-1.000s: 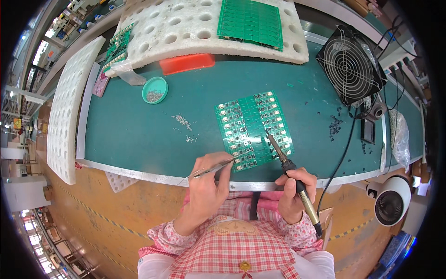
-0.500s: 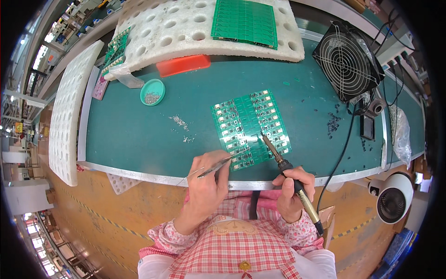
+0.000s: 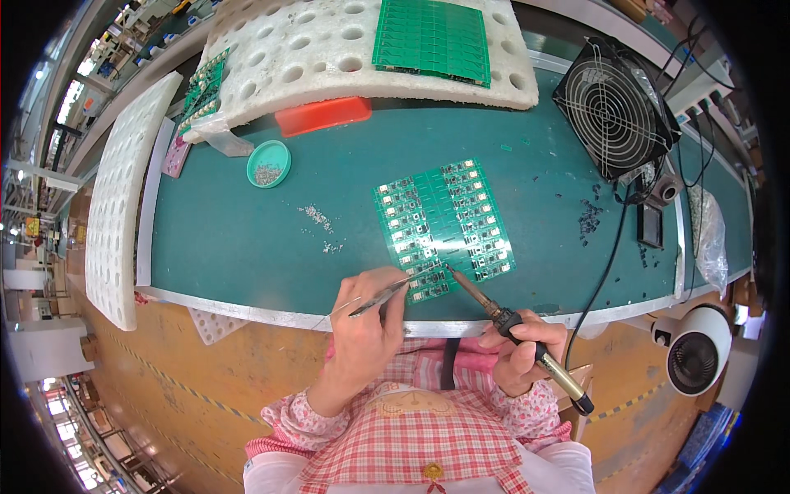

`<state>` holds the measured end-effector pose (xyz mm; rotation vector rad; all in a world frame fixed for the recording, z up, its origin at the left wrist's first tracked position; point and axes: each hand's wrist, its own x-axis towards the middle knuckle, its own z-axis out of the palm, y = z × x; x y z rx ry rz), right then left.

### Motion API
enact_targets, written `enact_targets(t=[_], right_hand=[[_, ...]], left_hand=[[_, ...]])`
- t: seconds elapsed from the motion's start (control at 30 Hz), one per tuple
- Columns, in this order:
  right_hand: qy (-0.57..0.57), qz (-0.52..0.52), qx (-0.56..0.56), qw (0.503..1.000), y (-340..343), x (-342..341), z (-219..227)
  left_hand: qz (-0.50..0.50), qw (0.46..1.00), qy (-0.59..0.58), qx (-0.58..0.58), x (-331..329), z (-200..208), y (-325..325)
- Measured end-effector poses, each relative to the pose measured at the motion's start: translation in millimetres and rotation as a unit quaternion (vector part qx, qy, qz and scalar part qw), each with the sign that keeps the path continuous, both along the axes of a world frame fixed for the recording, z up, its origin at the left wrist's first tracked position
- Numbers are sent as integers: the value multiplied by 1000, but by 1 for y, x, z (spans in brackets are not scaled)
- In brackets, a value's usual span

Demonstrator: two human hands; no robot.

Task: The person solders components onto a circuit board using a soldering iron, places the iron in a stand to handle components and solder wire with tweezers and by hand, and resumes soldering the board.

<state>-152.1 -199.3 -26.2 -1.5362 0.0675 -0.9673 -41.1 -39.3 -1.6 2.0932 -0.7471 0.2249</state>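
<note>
A green circuit board panel (image 3: 444,206) lies on the green mat, with rows of small parts along both sides. My left hand (image 3: 366,325) is closed on metal tweezers (image 3: 380,300), whose tips reach over the panel's lower part. A thin wire-like strand also sticks out leftward from that hand; what it is I cannot make out. In my right hand (image 3: 527,350) is a soldering iron (image 3: 502,317), gripped by its dark handle. Its tip points at the panel's lower middle, close to the tweezer tips; whether it touches the board cannot be told.
Left lie a turquoise dish (image 3: 270,165) of tiny parts and loose small parts (image 3: 317,219). Behind are a red tray (image 3: 323,116) and white foam (image 3: 280,62) bearing green boards (image 3: 432,41). Right stand a black fan (image 3: 607,107), scattered black bits (image 3: 590,218) and a cable (image 3: 605,288).
The soldering iron's tip has moved left and toward me over the panel, nearer the tweezer tips. My right hand has shifted slightly right. My left hand has barely moved.
</note>
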Motion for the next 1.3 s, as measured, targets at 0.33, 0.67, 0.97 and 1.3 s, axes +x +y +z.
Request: enact_targets(t=[0.33,0.67,0.97,1.3], right_hand=[[20,38,17,999,-2,1,3],[98,70,21,993,-5,1,12],[170,105,-93,975,-9,11,27],[166,122,-188,960,-15,16,30]], left_hand=[[3,1000,4,1,-1,-1,0],[8,1000,4,-2,-1,-1,1],[7,1000,14,1,-1,-2,1],[2,1000,6,-3,0,-3,2]])
